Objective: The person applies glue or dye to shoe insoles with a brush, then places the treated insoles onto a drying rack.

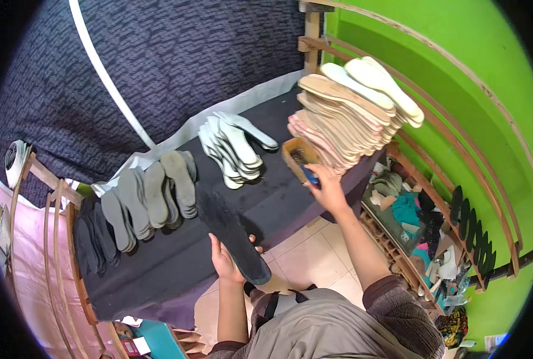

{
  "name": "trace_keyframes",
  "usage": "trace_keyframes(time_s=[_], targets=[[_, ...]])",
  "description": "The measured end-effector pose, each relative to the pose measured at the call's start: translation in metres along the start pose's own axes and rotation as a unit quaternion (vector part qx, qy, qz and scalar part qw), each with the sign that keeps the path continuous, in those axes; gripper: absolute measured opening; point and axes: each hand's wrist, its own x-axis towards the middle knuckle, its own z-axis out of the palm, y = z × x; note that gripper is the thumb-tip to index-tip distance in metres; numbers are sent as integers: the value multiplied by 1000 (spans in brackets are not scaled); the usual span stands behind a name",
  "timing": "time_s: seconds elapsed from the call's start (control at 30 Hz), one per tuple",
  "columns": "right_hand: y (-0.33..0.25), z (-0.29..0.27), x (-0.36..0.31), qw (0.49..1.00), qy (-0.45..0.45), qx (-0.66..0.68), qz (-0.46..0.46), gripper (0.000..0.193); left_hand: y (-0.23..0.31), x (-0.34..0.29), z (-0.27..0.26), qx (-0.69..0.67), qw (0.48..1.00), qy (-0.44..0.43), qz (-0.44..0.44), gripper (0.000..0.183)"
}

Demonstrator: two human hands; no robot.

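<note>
From my remote view, the left hand [227, 263] curls round the black insole [230, 227], thumb on one edge and fingertips at the other; the insole sits tilted near the tabletop's [176, 254] front edge. The right hand [326, 188] pinches a blue-handled tool [309, 175], probably a brush, whose working end sits inside the brown tub [289, 151]. I'd load that end lightly and wipe the excess on the rim, since drips could mark the pale insoles [230, 146] nearby. I'd grip the insole by its edges, leaving its face clear.
</note>
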Motion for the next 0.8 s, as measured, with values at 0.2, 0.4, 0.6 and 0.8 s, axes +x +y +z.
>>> trace_keyframes(time_s=[0.2,0.4,0.6,0.8], targets=[[-22,-54,-61,997,80,12,-11,50,-91,11,30,17,997,-13,-74,64],[-67,-137,-175,970,50,189,147,87,-193,23,55,122,979,-24,-161,68],[-64,-199,-228,946,69,92,302,105,-307,27,67,130,950,-8,-284,67],[-25,-251,-274,909,211,-67,352,91,-429,38,78,162,896,-21,-412,61]])
